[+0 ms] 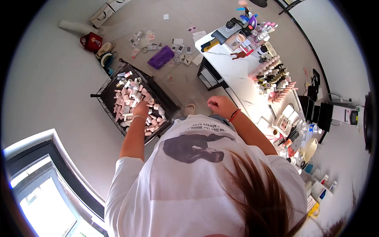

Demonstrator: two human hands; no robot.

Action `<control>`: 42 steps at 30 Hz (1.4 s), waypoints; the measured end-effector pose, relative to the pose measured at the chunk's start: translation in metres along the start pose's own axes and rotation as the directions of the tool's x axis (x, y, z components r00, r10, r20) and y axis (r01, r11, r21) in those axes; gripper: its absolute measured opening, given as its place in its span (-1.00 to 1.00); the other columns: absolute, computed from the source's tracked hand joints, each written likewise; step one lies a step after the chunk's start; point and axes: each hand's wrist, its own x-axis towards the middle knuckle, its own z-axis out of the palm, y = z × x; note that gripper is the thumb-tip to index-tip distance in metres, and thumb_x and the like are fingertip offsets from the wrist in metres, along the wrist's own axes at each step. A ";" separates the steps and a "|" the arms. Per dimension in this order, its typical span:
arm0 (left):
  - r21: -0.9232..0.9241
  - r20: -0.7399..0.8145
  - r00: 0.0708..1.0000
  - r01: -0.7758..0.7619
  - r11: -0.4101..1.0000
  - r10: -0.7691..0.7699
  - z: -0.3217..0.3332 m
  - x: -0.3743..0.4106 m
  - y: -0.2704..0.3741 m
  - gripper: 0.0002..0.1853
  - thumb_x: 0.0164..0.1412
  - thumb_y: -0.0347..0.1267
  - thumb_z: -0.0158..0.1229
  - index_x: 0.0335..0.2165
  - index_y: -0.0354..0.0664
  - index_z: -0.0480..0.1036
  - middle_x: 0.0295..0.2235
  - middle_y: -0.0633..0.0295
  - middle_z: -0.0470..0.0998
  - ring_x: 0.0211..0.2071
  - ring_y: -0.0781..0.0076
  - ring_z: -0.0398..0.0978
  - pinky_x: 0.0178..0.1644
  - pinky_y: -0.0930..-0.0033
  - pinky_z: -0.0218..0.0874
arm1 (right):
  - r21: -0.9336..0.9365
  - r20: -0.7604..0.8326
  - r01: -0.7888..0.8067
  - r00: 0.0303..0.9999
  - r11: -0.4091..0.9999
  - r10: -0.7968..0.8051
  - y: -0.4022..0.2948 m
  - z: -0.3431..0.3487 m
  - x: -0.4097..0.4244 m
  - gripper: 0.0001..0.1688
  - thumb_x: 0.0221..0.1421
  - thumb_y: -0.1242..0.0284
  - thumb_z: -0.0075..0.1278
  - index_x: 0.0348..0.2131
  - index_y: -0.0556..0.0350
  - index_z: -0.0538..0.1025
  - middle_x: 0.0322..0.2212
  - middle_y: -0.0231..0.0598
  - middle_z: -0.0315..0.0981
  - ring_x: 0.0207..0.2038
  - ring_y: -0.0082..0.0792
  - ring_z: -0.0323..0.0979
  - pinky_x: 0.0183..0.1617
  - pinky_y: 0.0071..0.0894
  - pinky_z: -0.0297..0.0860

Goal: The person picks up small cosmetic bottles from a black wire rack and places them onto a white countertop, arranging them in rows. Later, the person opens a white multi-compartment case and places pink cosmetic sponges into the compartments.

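My left hand (140, 109) reaches down into a heap of pink and white nail polish bottles (125, 97) on a black metal rack (108, 102). Its fingertips are partly hidden among the bottles, so I cannot tell whether they grip one. A few bottles with other caps lie at the heap's far end. My right hand (222, 106) hovers in front of my body, beside the white marble-patterned table (237, 89). Its fingers are curled in, and nothing shows in them.
Rows of nail polish bottles (274, 75) stand on the table at the right, with bottles and tools behind. A purple pouch (161, 57) and scattered packets (179, 49) lie on the floor ahead. A red bag (91, 41) sits by the left wall.
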 end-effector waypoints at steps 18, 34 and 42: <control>0.335 0.187 0.979 0.018 0.942 -0.085 0.017 0.024 -0.002 -0.64 0.21 -0.44 -0.06 -0.01 -0.02 0.30 -0.12 0.21 0.51 -0.15 0.17 0.54 -0.22 0.10 0.42 | 0.067 -0.105 -0.195 0.974 0.979 0.201 0.004 0.031 -0.012 -0.82 0.04 0.42 0.06 -0.35 0.16 0.53 -0.64 -0.31 0.42 -0.57 -0.53 0.33 -0.45 -0.48 0.29; -0.216 0.059 0.990 -0.112 0.970 0.128 -0.021 -0.006 -0.020 -0.88 0.09 -0.41 0.08 -0.34 -0.12 0.49 -0.35 0.08 0.55 -0.28 0.03 0.51 -0.21 0.12 0.33 | 0.083 -0.014 -0.003 1.000 0.997 0.005 -0.001 0.023 0.022 -0.78 0.02 0.37 0.06 -0.37 0.16 0.52 -0.54 -0.16 0.52 -0.48 -0.28 0.47 -0.37 -0.35 0.36; -0.374 -0.226 0.922 -0.379 0.846 0.314 -0.109 -0.056 0.070 -0.85 -0.02 -0.46 0.26 -0.38 -0.24 0.53 -0.48 0.14 0.53 -0.51 0.28 0.49 -0.41 0.34 0.34 | 0.037 0.164 0.212 0.963 0.976 -0.216 -0.066 0.031 0.064 -0.70 -0.06 0.34 0.17 -0.32 0.14 0.52 -0.55 -0.22 0.47 -0.49 -0.27 0.44 -0.39 -0.31 0.34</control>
